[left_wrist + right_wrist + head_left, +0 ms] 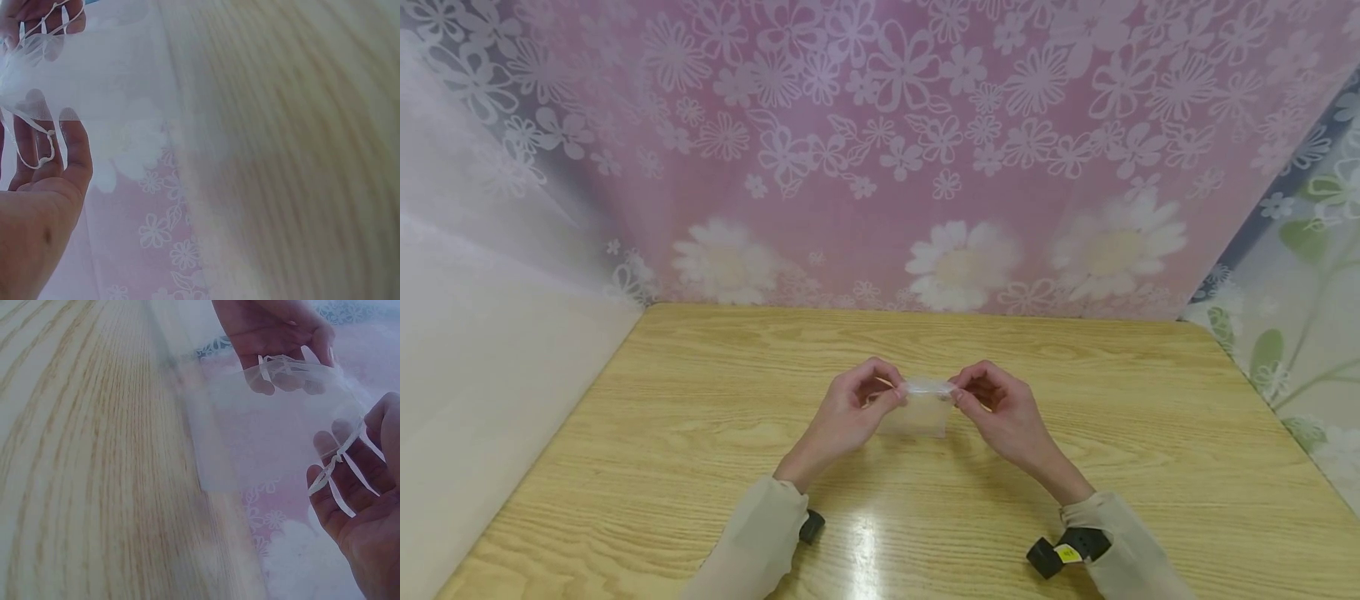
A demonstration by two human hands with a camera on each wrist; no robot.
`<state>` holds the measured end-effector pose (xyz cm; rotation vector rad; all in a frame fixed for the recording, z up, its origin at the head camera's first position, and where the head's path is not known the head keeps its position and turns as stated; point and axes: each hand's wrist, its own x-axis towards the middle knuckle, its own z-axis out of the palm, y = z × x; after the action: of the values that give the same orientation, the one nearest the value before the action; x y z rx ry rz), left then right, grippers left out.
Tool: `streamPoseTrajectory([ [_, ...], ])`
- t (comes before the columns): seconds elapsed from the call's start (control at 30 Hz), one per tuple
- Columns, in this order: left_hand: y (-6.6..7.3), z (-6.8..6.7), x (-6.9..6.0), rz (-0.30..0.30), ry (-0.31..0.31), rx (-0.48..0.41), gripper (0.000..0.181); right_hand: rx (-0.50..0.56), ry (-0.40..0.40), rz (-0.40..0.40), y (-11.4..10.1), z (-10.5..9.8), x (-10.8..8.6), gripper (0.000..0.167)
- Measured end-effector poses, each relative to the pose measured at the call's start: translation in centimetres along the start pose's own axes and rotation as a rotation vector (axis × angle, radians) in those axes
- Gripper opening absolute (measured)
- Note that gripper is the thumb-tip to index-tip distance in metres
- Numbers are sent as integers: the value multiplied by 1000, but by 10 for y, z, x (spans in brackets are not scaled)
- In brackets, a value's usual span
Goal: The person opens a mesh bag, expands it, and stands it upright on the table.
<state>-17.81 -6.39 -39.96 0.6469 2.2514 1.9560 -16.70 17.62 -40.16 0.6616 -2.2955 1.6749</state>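
A small sheer white drawstring pouch (pixel 917 418) hangs above the wooden table between the two hands. My left hand (pixel 857 407) pinches one end of its gathered top edge, and my right hand (pixel 1006 414) pinches the opposite end. In the right wrist view the see-through pouch (pixel 250 431) is spread flat, with fingers showing behind the mesh. A knotted white cord (pixel 339 457) loops over the fingers of the right hand. On the left side, another knotted cord loop (pixel 50 140) dangles by the left fingers. Nothing can be made out inside the pouch.
The wood-grain table (pixel 685 467) extends around both forearms. Behind its far edge hangs a pink curtain (pixel 850 217) with white flowers. A pale cloth (pixel 490 333) borders the left side, and a leafy floral curtain (pixel 1307 333) the right. Black straps (pixel 1086 543) circle the wrists.
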Motion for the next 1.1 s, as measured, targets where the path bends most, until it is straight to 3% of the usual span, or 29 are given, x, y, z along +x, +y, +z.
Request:
streamPoseTrajectory([
  [0.47, 0, -3, 2, 54, -1, -34, 4, 42, 14, -36, 2, 0, 0, 6],
  [0.8, -1, -4, 2, 73, 10, -47, 9, 54, 14, 53, 0, -1, -2, 11],
  [1.1, -2, -3, 2, 68, 13, -50, 12, 73, -4, 55, 2, -1, -2, 13],
])
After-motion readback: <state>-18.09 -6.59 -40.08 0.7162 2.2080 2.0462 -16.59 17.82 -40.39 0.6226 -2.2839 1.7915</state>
